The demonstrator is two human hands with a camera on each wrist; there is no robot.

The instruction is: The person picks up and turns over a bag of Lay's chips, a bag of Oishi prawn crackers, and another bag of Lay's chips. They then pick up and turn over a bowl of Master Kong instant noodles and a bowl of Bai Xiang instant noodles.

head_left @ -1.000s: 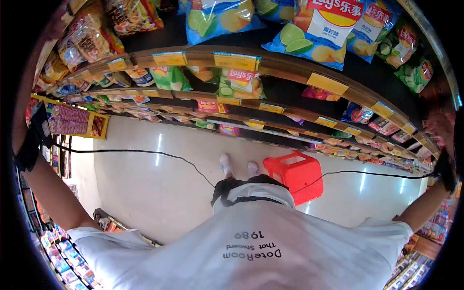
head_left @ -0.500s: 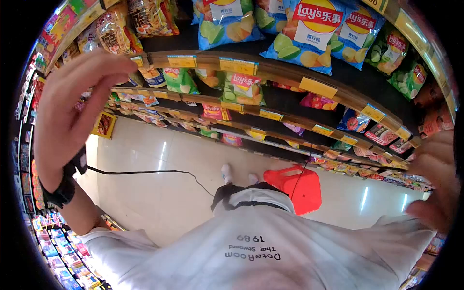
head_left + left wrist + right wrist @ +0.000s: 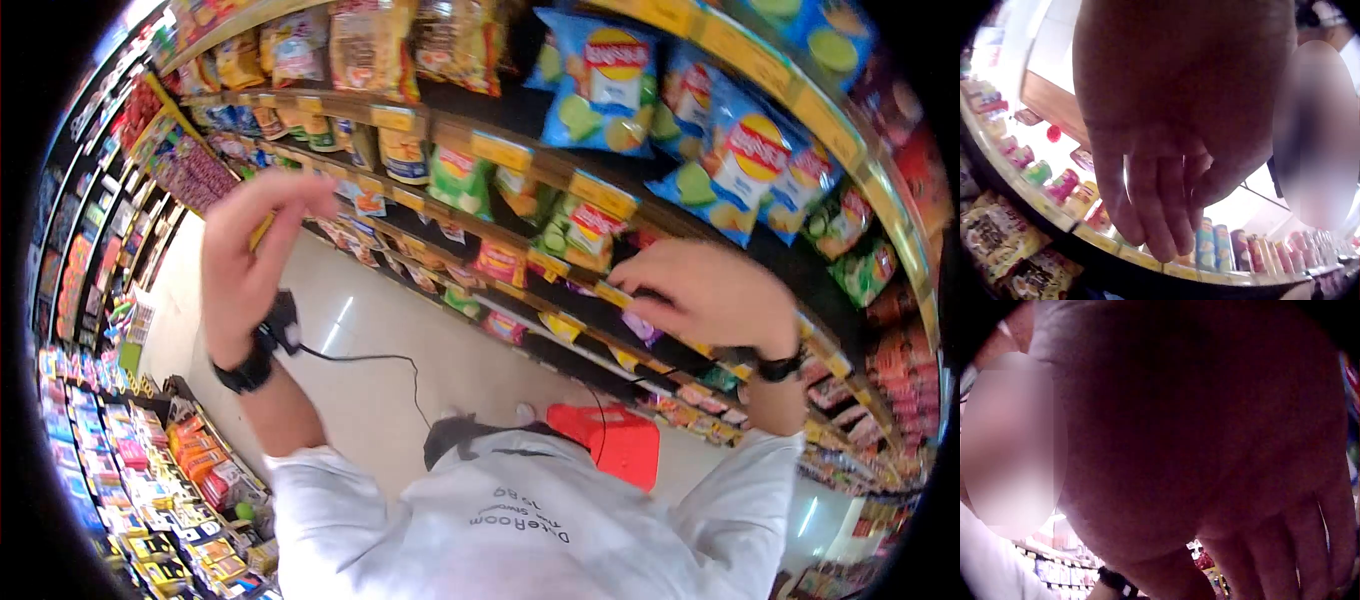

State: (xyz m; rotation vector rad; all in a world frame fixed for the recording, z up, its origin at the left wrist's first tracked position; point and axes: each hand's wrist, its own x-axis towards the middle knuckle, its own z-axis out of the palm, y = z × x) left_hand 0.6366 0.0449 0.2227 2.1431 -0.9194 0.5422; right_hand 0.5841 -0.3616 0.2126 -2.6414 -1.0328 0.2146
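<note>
My left hand [image 3: 250,265] is raised in front of the shelves at the left of the head view, fingers loosely bent and holding nothing. In the left wrist view its palm and fingers [image 3: 1159,206] hang relaxed, apart from the goods behind. My right hand [image 3: 715,293], blurred, overlaps the lower shelves at the right, also with nothing in it. Its palm fills most of the right wrist view, the fingers [image 3: 1272,556] fairly straight. Nearest it in the head view are a green bag of chips [image 3: 580,232] and blue bags of lime chips [image 3: 752,160].
Packs of noodles [image 3: 372,50] and another blue chip bag [image 3: 600,85] fill the upper shelf. Below stands a red plastic stool [image 3: 625,450] on the pale floor [image 3: 350,320]. Black cables run from both wrists. More stocked racks [image 3: 150,470] line the left.
Both hands have come inward from the sides of the view, the right one furthest. The head view has turned, so the shelves now slant down to the right.
</note>
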